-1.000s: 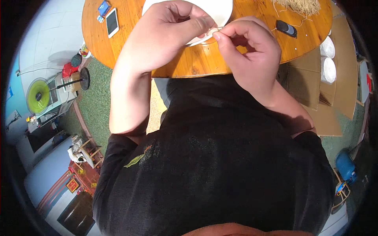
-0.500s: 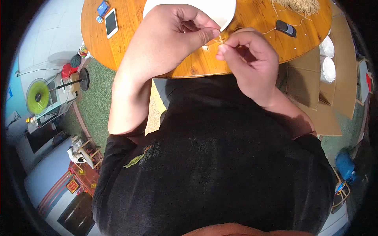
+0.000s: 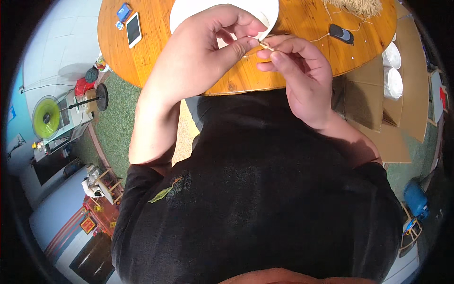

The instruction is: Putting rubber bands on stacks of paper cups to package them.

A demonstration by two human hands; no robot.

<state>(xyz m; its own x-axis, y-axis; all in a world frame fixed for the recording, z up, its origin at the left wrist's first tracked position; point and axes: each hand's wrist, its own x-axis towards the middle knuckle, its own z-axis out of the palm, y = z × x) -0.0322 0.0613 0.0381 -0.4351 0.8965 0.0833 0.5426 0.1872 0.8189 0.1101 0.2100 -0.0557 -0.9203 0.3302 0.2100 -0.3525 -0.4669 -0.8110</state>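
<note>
Over the near edge of the wooden table, both hands are raised close together with a short beige cord (image 3: 266, 46) stretched between them. Thumb and fingers of my left hand (image 3: 208, 52) pinch one end, the index finger partly raised. My right hand (image 3: 302, 66) grips the cord's other part between thumb and forefinger, its remaining fingers loosely curled. The piece looks knotted or twisted, too small to make out fully. Behind my left hand lies a white round dish (image 3: 189, 9), partly hidden by it.
On the round wooden table (image 3: 156, 61) are a white phone (image 3: 134, 31), a small blue box (image 3: 124, 11), a black-and-grey handheld object (image 3: 341, 34) and a bundle of beige cords (image 3: 362, 5). Cardboard (image 3: 364, 99) and white tubs (image 3: 393, 83) stand right; a green fan (image 3: 47, 117) stands left.
My left thumb and fingertips have shifted slightly left and down, the index finger lifting away. My right hand has turned a little, and more of the cord shows between the hands.
</note>
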